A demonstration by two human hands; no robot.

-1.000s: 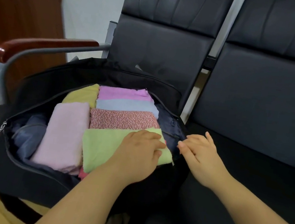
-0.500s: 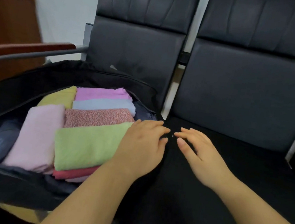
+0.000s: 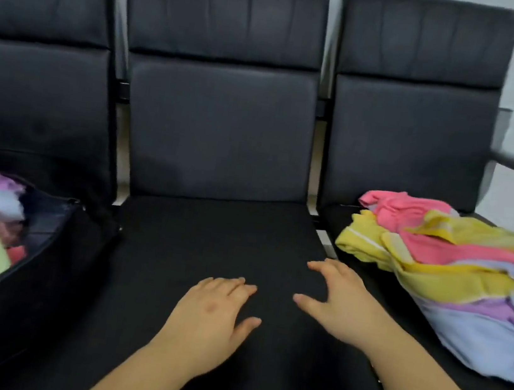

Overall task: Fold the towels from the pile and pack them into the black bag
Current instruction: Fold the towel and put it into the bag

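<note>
With both hands empty, left (image 3: 212, 312) and right (image 3: 338, 302) fingers spread flat, grabbing from the tangled pile (image 3: 456, 269) risks dragging several towels off the seat (image 3: 210, 238).

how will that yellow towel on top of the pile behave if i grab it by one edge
The yellow towel will probably go floppy and drape, since it already lies crumpled. It looks light, being thin cloth. It is tangled with the pink towel in the pile, so that may drag along. Both hands are empty now.
</note>
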